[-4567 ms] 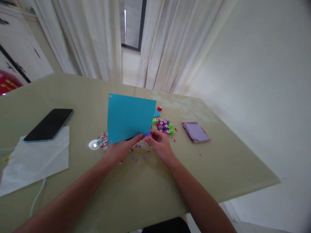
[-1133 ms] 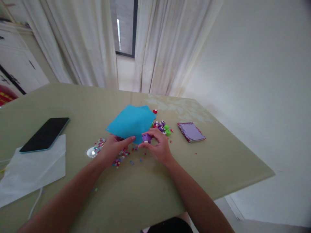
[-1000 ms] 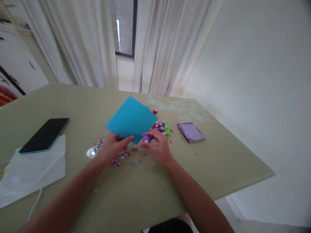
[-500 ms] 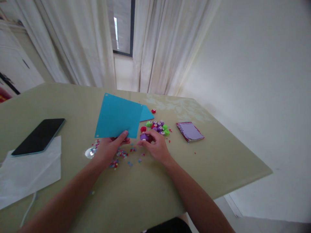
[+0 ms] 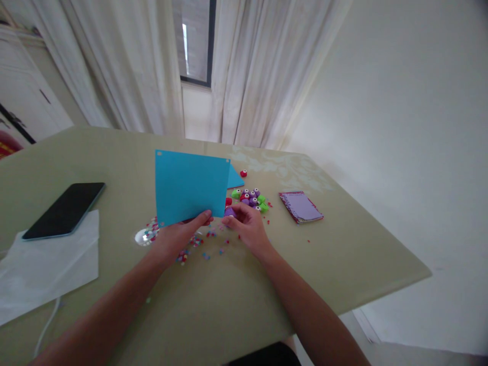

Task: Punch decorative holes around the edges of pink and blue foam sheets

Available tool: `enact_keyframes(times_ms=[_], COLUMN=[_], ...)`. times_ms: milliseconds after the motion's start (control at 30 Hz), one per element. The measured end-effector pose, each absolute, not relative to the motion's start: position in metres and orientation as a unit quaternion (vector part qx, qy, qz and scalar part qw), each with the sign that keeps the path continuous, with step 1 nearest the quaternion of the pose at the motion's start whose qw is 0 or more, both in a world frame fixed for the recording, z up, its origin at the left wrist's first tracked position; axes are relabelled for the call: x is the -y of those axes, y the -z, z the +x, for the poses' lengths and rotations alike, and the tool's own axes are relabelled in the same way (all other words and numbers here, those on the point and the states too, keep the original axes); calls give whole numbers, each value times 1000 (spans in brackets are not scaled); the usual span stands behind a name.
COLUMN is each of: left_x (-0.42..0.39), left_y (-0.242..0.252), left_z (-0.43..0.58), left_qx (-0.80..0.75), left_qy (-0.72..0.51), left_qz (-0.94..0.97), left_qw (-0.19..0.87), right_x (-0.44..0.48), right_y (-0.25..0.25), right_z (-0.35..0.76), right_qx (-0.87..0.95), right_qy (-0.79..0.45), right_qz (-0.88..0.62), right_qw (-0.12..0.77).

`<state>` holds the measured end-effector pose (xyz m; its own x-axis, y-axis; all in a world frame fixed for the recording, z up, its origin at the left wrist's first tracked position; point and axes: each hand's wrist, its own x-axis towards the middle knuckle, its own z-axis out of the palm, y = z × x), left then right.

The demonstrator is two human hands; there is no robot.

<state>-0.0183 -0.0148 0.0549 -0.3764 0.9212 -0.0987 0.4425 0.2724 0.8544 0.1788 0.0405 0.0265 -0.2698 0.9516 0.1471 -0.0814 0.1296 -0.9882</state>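
Observation:
My left hand (image 5: pixel 179 236) is closed on the lower edge of a blue sheet of paper (image 5: pixel 192 185), thumb on the near face. The sheet stands tilted up above the table, with small punched holes at three visible corners. My right hand (image 5: pixel 249 226) grips a purple paper punch (image 5: pixel 230 212) at the sheet's lower right corner. Whether the corner sits inside the punch I cannot tell. Just behind that hand lies a cluster of purple, green and red punches with round white eyes (image 5: pixel 252 197). Tiny coloured paper bits (image 5: pixel 196 240) are scattered below the sheet.
More blue paper (image 5: pixel 235 179) lies behind the held sheet, near a lone red punch (image 5: pixel 243 173). To the right is a stack of purple paper (image 5: pixel 302 207). A black phone (image 5: pixel 64 212) rests on a white sheet (image 5: pixel 72 264) at left, with a white cable.
The blue sheet has turned more upright and level, its left side now lower. Both hands keep their holds near its lower right corner. The view has shifted slightly.

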Motion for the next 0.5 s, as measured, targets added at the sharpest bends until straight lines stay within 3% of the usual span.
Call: enact_keyframes(times_ms=[333, 500], left_x=[14, 13], left_y=[-48, -34], left_z=[-14, -21], left_qx=[-760, -743], left_qy=[-327, -334], left_qz=[463, 517], left_qw=[318, 263], right_x=[-41, -40], right_y=[-28, -18], right_z=[182, 181], right_qx=[596, 612], right_qy=[-543, -540], right_qz=[-376, -375], right_qw=[456, 441])
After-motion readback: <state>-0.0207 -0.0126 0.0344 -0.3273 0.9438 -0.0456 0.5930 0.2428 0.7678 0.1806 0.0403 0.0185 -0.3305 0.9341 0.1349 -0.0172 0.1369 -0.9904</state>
